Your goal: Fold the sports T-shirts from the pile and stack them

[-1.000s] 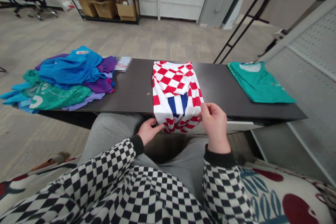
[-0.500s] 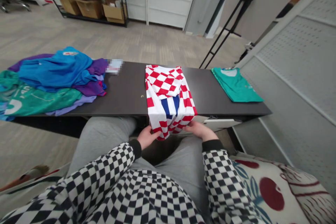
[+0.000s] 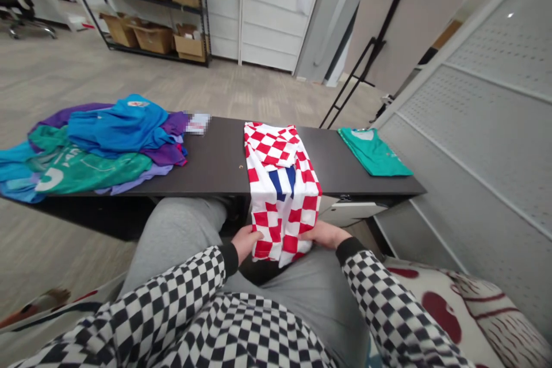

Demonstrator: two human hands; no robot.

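Observation:
A red-and-white checkered jersey (image 3: 307,175) with a blue patch in its middle lies partly folded on the dark table (image 3: 215,169). Its near end hangs over the front edge toward my lap. My left hand (image 3: 246,243) pinches the hanging part at its left side, thumb on top. At the right side, my right hand (image 3: 325,234) grips the same cloth, its fingers partly hidden behind the fabric.
To the left lies a loose heap of jerseys, with a blue jersey (image 3: 118,123) on top and a green jersey (image 3: 92,169) in front. A folded teal shirt (image 3: 375,152) is at the table's right end. Beside it stands a grey perforated panel (image 3: 483,121).
Both hands have drawn down toward my lap, and the jersey's near end hangs lower and flatter, showing more checks. The camera view has tilted up a little.

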